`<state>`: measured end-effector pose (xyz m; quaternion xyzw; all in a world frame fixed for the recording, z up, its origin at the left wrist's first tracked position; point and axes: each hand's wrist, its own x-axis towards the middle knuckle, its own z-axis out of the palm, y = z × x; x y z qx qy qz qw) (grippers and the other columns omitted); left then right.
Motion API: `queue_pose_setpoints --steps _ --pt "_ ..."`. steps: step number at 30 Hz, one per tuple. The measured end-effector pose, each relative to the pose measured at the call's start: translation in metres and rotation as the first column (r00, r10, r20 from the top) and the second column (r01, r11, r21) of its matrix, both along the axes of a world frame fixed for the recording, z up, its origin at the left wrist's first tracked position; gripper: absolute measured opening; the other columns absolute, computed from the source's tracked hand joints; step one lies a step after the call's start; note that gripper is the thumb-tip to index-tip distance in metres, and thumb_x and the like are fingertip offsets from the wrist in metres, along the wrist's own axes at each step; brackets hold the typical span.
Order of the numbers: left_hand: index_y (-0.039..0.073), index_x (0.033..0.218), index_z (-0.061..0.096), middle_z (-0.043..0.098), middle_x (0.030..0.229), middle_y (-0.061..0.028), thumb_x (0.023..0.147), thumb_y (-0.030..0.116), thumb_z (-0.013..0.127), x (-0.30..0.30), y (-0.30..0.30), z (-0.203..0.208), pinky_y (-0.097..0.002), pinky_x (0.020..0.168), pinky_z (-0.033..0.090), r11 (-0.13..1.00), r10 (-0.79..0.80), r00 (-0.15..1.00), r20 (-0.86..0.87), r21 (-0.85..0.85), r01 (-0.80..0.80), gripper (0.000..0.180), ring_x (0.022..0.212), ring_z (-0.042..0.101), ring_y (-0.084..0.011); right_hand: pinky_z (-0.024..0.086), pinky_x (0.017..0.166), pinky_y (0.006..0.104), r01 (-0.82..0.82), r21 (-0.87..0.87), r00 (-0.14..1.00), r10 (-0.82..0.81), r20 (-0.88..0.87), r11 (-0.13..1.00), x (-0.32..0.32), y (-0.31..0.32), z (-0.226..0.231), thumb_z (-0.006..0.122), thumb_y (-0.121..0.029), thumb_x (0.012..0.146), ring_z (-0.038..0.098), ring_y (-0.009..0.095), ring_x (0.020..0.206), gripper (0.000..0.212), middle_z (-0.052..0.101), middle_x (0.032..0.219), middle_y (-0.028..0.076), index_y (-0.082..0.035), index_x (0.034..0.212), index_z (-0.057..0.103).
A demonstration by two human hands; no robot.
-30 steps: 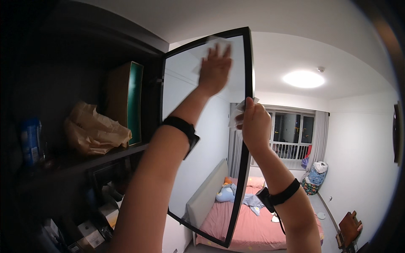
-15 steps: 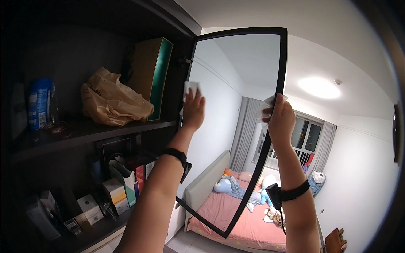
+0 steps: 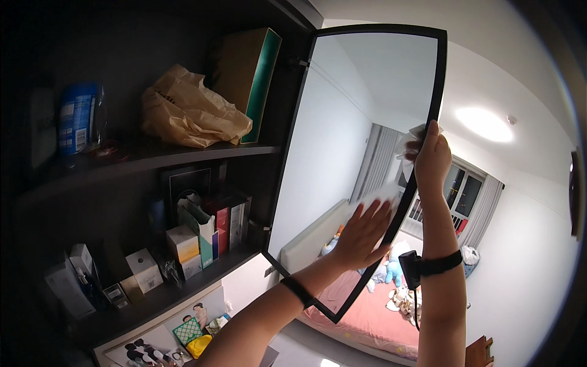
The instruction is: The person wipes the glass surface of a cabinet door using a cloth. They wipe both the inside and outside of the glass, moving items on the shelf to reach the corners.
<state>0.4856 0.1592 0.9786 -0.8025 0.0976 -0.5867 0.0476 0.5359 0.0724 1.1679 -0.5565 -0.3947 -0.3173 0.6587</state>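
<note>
Head view. The glass door [image 3: 330, 122] stands open from the dark cabinet [image 3: 183, 160]. The left hand [image 3: 362, 235], fingers extended and slightly apart, lies over a blurred white wipe [image 3: 380, 194] at the lower glass, near the outer edge. The right hand [image 3: 433, 160] is clamped on the black frame [image 3: 441, 73], a crumpled second wipe [image 3: 406, 147] at its fingers. The step in hand appears to be wiping the glass; a further stroke would call for a flat palm and a steady frame.
</note>
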Motion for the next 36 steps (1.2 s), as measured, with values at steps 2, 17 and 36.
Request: queue_pose_setpoints --steps 2,17,36 --pt "0.008 0.136 0.035 0.02 0.146 -0.0145 0.093 0.042 0.027 -0.01 0.016 -0.025 -0.0458 0.11 0.003 0.999 -0.023 0.998 -0.063 0.022 0.024 0.054 0.137 0.013 -0.0316 0.049 0.047 0.0254 0.013 -0.011 1.0 -0.013 0.017 1.0 -0.003 0.003 -0.002 0.03 -0.043 0.096 0.062 0.015 0.05 0.055 0.062 0.058 0.007 0.0 0.073 0.056" --pt "0.003 0.141 0.018 0.017 0.147 -0.0154 0.097 0.037 0.026 0.011 0.167 -0.004 -0.0419 0.11 0.012 0.815 0.216 0.931 0.293 -0.58 -0.006 0.056 0.136 0.014 -0.0307 0.047 0.055 0.0297 0.247 -0.059 0.962 -0.238 0.131 0.967 0.009 0.006 -0.01 0.027 -0.047 0.095 0.061 0.017 0.055 0.058 0.064 0.062 0.006 -0.004 0.071 0.058" --pt "0.005 0.142 0.017 0.017 0.147 -0.0161 0.097 0.035 0.018 -0.003 0.096 -0.049 -0.0407 0.11 0.012 0.874 0.185 0.956 0.23 -0.484 -0.052 0.054 0.136 0.016 -0.0293 0.047 0.062 0.0275 -0.49 0.192 0.854 0.512 -0.089 0.851 -0.002 0.006 -0.025 0.032 -0.05 0.094 0.061 0.019 0.063 0.056 0.064 0.069 0.013 0.0 0.082 0.056"
